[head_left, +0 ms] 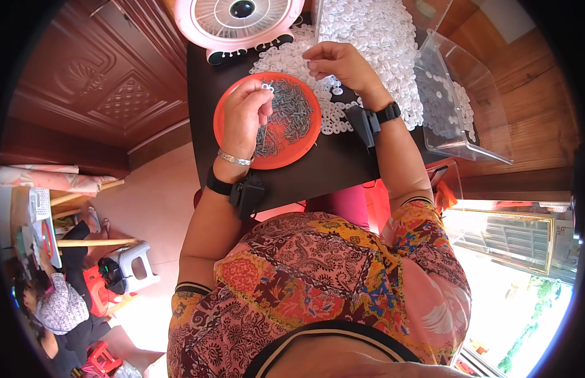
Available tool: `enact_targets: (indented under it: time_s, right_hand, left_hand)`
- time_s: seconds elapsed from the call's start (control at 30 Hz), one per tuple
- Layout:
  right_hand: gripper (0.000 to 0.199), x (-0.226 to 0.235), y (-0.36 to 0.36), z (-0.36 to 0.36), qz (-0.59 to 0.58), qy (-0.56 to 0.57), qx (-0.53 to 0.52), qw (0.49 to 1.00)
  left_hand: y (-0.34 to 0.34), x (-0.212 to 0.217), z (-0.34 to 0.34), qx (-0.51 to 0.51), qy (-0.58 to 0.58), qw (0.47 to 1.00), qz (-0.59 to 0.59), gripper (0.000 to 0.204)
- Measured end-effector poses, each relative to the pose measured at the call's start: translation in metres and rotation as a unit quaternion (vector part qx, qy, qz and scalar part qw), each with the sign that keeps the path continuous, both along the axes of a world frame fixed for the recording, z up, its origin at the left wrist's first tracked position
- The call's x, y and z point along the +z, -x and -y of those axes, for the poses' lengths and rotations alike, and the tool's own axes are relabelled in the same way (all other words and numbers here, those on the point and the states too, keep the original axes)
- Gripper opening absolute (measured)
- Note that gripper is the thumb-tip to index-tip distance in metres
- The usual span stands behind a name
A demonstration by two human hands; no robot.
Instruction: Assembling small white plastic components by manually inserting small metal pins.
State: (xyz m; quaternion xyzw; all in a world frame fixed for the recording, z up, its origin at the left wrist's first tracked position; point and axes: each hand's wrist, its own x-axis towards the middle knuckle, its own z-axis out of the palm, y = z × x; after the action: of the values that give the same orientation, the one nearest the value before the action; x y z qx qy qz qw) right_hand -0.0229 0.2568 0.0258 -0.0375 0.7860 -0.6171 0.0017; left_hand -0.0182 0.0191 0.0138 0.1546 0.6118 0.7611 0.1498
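Left hand pinching a small screw over orange plate; right hand at one o'clock pinching a white washer. Might slip, drop.

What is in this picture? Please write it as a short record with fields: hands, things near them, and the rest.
left hand: over the orange plate, fingertips pinch a small white ring with a screw
right hand: on the heap of white washers, picking one
plate content: grey screws
table: dark top
clear box: right of the heap, some washers inside
fan: pink, at the far edge
wrists: black bands on both
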Motion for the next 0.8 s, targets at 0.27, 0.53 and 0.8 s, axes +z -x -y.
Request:
enact_targets:
  time_s: [0.27, 0.53, 0.8]
  right_hand:
    - [0.019, 0.007, -0.015, 0.039, 0.06, 0.177, 0.067, 0.98]
    - [0.021, 0.004, -0.015, 0.044, 0.06, 0.207, 0.116, 0.969]
    - [0.022, 0.004, -0.017, 0.046, 0.052, 0.202, 0.12, 0.97]
  left_hand:
    - [-0.003, 0.0, -0.002, -0.022, 0.023, 0.999, -0.011, 0.015]
    - [-0.001, 0.002, 0.0, -0.022, -0.037, 0.998, 0.047, 0.015]
    - [0.001, 0.0, 0.0, -0.026, -0.046, 0.998, 0.042, 0.014]
